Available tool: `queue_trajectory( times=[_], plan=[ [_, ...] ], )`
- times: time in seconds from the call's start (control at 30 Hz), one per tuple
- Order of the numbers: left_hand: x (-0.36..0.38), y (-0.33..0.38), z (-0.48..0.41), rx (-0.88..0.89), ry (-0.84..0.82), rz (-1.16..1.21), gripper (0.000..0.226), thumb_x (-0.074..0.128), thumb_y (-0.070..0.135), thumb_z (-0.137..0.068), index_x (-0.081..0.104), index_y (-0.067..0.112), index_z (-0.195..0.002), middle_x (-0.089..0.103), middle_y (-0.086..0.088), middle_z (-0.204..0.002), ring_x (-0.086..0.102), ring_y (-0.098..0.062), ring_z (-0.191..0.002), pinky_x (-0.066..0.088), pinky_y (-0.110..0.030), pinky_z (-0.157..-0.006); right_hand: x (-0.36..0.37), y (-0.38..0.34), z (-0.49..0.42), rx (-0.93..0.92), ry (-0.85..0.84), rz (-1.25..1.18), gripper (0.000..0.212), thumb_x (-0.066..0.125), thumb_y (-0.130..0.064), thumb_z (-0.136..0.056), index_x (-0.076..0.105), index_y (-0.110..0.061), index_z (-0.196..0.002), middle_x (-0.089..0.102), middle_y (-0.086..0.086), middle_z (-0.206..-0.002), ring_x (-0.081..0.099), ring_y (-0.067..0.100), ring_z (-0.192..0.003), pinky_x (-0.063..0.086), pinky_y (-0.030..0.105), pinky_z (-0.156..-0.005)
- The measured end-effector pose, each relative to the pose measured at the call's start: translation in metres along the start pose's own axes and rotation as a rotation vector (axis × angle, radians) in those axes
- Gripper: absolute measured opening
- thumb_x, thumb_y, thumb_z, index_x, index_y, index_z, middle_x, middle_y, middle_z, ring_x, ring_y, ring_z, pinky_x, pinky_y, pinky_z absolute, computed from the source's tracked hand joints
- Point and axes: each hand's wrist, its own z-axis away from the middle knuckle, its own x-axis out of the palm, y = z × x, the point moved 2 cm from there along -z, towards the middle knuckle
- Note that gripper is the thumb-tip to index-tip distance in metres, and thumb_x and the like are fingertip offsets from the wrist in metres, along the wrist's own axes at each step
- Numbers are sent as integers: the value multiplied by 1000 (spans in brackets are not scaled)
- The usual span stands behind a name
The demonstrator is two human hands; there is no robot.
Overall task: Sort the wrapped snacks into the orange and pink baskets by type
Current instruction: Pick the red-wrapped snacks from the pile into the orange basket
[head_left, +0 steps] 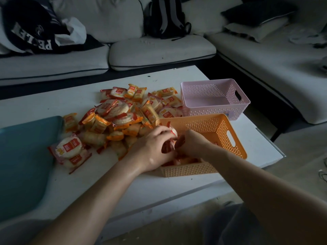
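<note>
A heap of wrapped snacks [120,117], red-wrapped round crackers and orange-wrapped ones, covers the middle of the white table [159,188]. The orange basket [228,137] stands at its right with a few red-wrapped snacks [184,160] in its near corner. Behind it is the pink basket [214,98], which looks to have nothing in it. My left hand [152,149] is over the orange basket's near left corner, fingers closed on red-wrapped snacks [172,132]. My right hand [194,144] is inside the basket, touching the same bundle; its fingers are hidden.
A teal cushion-like object [24,160] lies on the table's left part. Two stacked red-wrapped crackers [69,149] sit apart at the heap's near left. A pale sofa [159,50] with dark clothing and a backpack runs behind and to the right. The table's edge is close behind the pink basket.
</note>
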Motion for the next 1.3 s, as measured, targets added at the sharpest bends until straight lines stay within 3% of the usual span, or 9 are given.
queue_trajectory(
  times=[0.2, 0.37, 0.5, 0.63, 0.83, 0.93, 1.07, 1.17, 1.3],
  plan=[
    [-7, 6, -2, -31, -60, -226, 46, 59, 60, -85, 62, 35, -124, 29, 23, -158, 23, -10, -145, 47, -40, -101, -45, 28, -12, -30, 333, 229, 6, 71, -19, -86, 73, -14, -88, 72, 3, -87, 67, 16, -71, 51, 24, -57],
    [-7, 8, -2, -21, -87, -283, 50, 56, 58, -84, 57, 37, -128, 28, 22, -160, 18, -9, -145, 40, -37, -103, -25, 51, -28, 72, 67, 372, 47, 72, -61, -75, 70, -24, -103, 72, -3, -89, 68, 13, -75, 60, 30, -69],
    [-7, 8, -3, -15, -82, -307, 50, 56, 57, -84, 56, 35, -129, 30, 19, -159, 18, -12, -146, 37, -37, -105, -17, 43, -35, 87, 18, 355, 42, 81, -48, -74, 67, -17, -99, 68, -3, -84, 67, 14, -75, 59, 30, -70],
    [-7, 7, -3, -16, -92, -297, 50, 55, 60, -84, 57, 36, -128, 30, 18, -159, 16, -13, -147, 37, -39, -107, -37, 32, -25, 32, 77, 208, 9, 73, -26, -80, 71, -19, -84, 68, -2, -78, 64, 14, -74, 49, 24, -59],
    [-6, 6, -3, -26, -64, -289, 58, 58, 57, -85, 47, 34, -137, 38, 14, -154, 20, -14, -144, 36, -38, -107, -57, 12, 5, -37, 357, 133, 12, 69, -28, -87, 67, -16, -91, 67, 0, -76, 63, 13, -65, 49, 24, -49],
    [-4, 7, -3, -35, -49, -239, 80, 63, 53, -83, 26, 30, -150, 38, 6, -155, 20, -19, -145, 32, -39, -110, -37, 1, 6, -76, 303, 14, 23, 65, -32, -95, 67, -12, -84, 69, 0, -73, 67, 12, -59, 48, 18, -42],
    [2, 4, -6, -9, -73, -222, 98, 65, 50, -81, 4, 40, -157, 8, 8, -167, 11, -26, -149, 19, -52, -122, -17, -8, -4, -256, 116, -10, 15, 69, -28, -86, 75, -16, -91, 74, -2, -84, 71, 16, -77, 60, 36, -73],
    [3, 0, -9, -23, -109, -264, 84, 63, 55, -82, 20, 44, -155, 2, 14, -167, 1, -20, -151, 13, -51, -122, -32, 2, -1, -223, -72, -15, 24, 65, -7, -91, 73, -12, -112, 74, 2, -105, 71, 18, -94, 59, 34, -88],
    [3, 4, -11, -30, -103, -301, 77, 60, 57, -81, 33, 40, -151, 9, 10, -167, 3, -18, -150, 13, -50, -122, -51, 38, -2, -148, -47, 363, 37, 69, -13, -91, 66, -19, -128, 69, 0, -122, 67, 16, -103, 57, 31, -90]
  ],
)
